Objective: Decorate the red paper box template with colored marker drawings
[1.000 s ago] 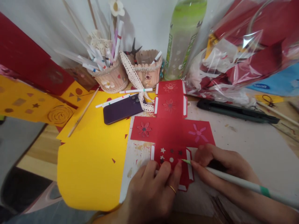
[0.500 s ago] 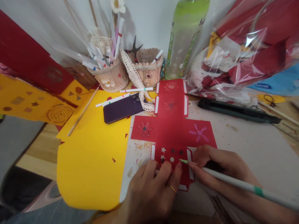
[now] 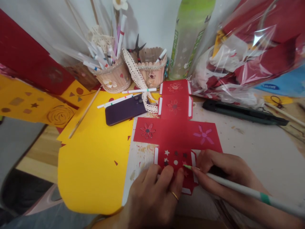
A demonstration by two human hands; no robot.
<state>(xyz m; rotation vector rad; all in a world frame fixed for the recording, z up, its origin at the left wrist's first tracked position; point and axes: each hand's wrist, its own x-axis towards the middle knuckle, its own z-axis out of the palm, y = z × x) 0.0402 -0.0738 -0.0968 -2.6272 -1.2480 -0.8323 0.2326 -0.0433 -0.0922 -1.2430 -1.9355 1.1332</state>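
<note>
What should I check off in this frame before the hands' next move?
1. Left hand rests on the red cross-shaped paper cutout: ok.
2. Right hand grips the white green-banded marker: ok.
3. Pale green tip at the cutout's nearest panel: ok.
4. Tip touching the paper: cannot tell.
5. Nearest panel fully visible: not ok, left fingers cover part.
6. Long black plastic cutter apart from both hands: ok.

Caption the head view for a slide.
Left hand resting on a red paper cross, right hand holding a green-tipped marker at its nearest panel.
</note>
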